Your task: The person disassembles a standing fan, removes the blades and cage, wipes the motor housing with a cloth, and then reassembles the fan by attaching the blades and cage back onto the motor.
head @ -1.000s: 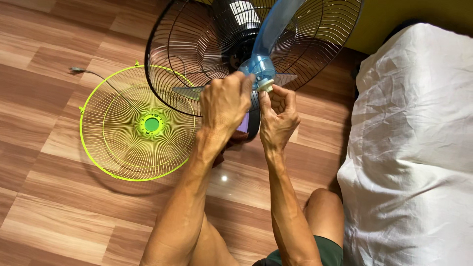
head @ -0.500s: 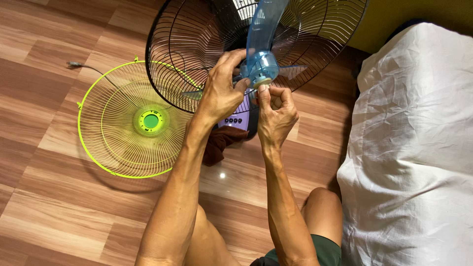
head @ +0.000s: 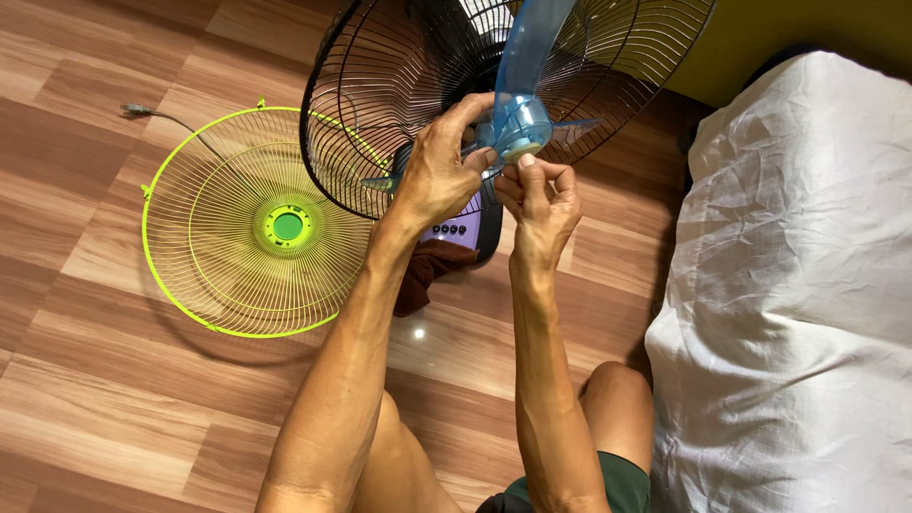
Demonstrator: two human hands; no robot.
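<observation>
A standing fan's black rear grille (head: 380, 66) faces me at the top centre, with a translucent blue blade assembly (head: 528, 57) mounted in front of it. My left hand (head: 435, 176) wraps around the blue blade hub (head: 518, 119) from the left. My right hand (head: 540, 204) pinches the small pale cap (head: 519, 148) at the hub's tip between thumb and fingers. Below my hands shows the fan's base with a purple button panel (head: 456, 228).
A neon yellow-green front grille (head: 256, 223) lies flat on the wooden floor (head: 114, 399) at the left. A power cord with a plug (head: 142, 112) trails behind it. A dark brown cloth (head: 423, 271) lies by the base. A white sheet-covered mattress (head: 788, 285) fills the right side.
My left hand has shifted from covering the hub's front to gripping it from the side. My right fingers stay on the cap, and both hands sit slightly higher and to the right.
</observation>
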